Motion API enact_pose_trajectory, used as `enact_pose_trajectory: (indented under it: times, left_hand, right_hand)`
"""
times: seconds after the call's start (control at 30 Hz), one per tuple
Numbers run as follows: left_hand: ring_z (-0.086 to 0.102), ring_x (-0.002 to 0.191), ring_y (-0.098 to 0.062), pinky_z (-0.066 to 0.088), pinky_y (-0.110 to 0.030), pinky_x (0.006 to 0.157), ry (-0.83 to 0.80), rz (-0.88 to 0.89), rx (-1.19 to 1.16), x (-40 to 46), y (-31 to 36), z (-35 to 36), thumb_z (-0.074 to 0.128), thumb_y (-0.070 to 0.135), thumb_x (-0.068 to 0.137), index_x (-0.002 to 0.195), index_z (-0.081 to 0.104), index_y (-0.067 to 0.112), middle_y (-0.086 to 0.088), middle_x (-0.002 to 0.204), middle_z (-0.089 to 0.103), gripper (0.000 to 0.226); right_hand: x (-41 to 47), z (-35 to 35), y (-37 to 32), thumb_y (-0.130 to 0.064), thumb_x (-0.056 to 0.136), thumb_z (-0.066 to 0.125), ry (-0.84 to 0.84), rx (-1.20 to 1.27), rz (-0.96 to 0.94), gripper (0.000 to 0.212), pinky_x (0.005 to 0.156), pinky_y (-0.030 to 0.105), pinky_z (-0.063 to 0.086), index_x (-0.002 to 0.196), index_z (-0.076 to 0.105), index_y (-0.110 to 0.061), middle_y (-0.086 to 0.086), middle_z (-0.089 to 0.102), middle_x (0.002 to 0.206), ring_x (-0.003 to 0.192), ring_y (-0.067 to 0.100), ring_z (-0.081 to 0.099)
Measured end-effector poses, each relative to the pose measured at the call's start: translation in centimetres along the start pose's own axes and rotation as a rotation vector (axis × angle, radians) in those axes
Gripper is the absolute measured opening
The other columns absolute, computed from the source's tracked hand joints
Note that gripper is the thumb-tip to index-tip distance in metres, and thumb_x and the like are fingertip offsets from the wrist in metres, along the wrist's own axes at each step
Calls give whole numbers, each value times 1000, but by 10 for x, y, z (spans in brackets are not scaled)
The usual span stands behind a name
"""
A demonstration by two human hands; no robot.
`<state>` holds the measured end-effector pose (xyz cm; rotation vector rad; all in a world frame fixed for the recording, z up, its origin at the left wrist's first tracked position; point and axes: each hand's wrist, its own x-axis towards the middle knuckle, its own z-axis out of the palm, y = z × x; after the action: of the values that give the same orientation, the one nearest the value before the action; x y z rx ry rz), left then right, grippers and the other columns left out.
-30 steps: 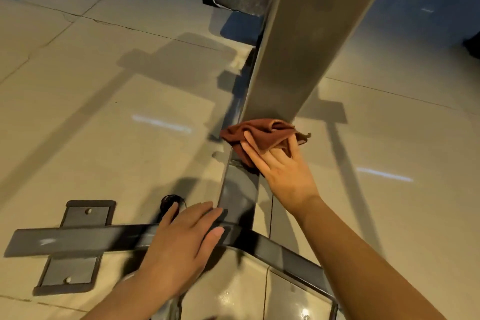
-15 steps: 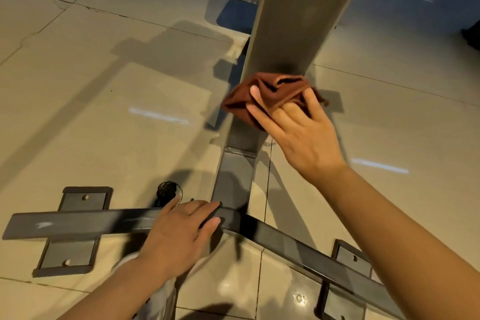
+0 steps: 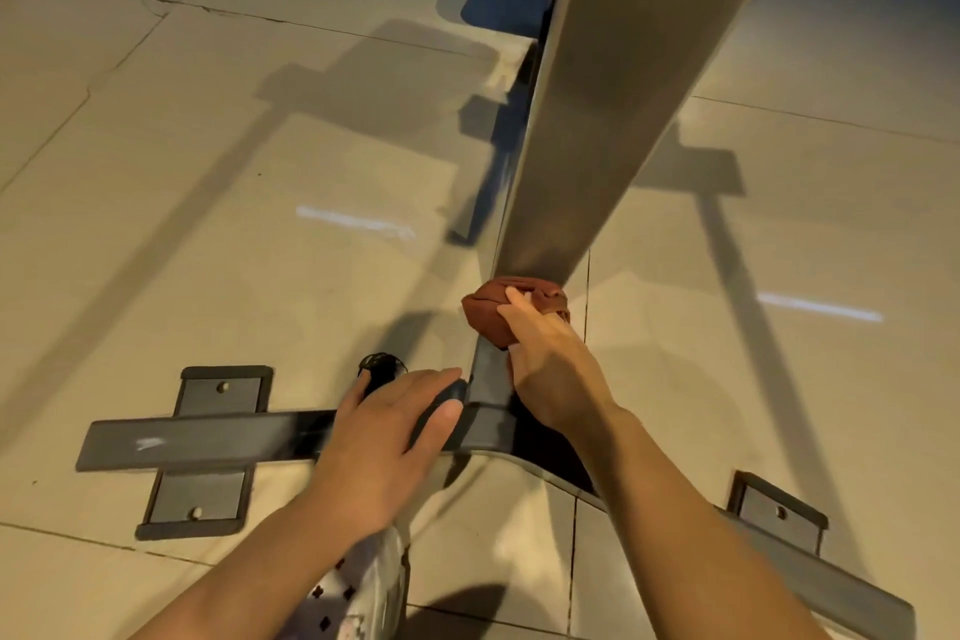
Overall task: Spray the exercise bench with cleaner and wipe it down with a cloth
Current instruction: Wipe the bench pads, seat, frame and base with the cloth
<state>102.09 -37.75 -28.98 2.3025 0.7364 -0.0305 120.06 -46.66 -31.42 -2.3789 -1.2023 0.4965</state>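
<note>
Beige tiled floor (image 3: 218, 182) with long shadows fills the view, and the dark grey metal frame of the exercise bench (image 3: 613, 109) runs up the middle, its cross-bar foot (image 3: 208, 437) lying flat with bolted plates. Right hand (image 3: 550, 364) grips a bunched rust-brown cloth (image 3: 491, 314), fingers curled round it, pressing it against the lower end of the sloped beam just above the joint. Left hand (image 3: 384, 437) rests on the cross-bar near that joint, fingers fairly straight, holding nothing (bracing, probably). No spray bottle in view. Step in hand looks like wiping the frame, low section. Next move likely needs the cloth drawn along the beam with steady pressure, then onto the cross-bar, which means shifting the left hand clear.
</note>
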Motion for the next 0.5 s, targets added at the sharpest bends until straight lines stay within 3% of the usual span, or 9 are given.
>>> enact_pose_trajectory:
  times: [0.13,0.27,0.33,0.4,0.5]
  left_hand:
    - [33,131,8,3,-34,120,-18,2,-2,3,6,-1,2,69,82,141,40,42,24,138,46,75]
    - [40,130,4,6,-38,120,-18,65,32,-1,2,0,3,70,86,140,43,40,23,135,50,74]
    - [43,127,3,9,-41,120,-7,133,77,-5,0,0,5,69,91,138,46,40,22,133,52,69]
    - [46,124,3,11,-43,119,12,179,89,-11,-2,1,10,65,95,136,48,39,22,129,55,62]
    - [46,123,2,12,-43,118,37,177,81,-15,-6,-2,13,64,96,135,52,36,19,128,57,61]
  right_hand:
    - [-20,4,-9,-1,95,48,-21,38,4,39,111,43,39,133,55,-3,16,55,138,126,33,52]
    - [-64,12,-19,-14,83,55,90,-87,-100,31,87,41,57,109,70,-9,10,71,114,103,27,69]
    - [-59,12,-22,-20,90,49,86,-36,-52,34,92,40,55,116,67,-10,9,68,120,110,26,65]
    - [-38,14,-15,-18,95,53,29,-47,-8,37,106,44,45,131,58,-10,12,56,138,129,29,51]
    - [-13,15,0,-28,97,49,5,49,4,42,116,49,30,136,52,-14,13,36,153,142,31,31]
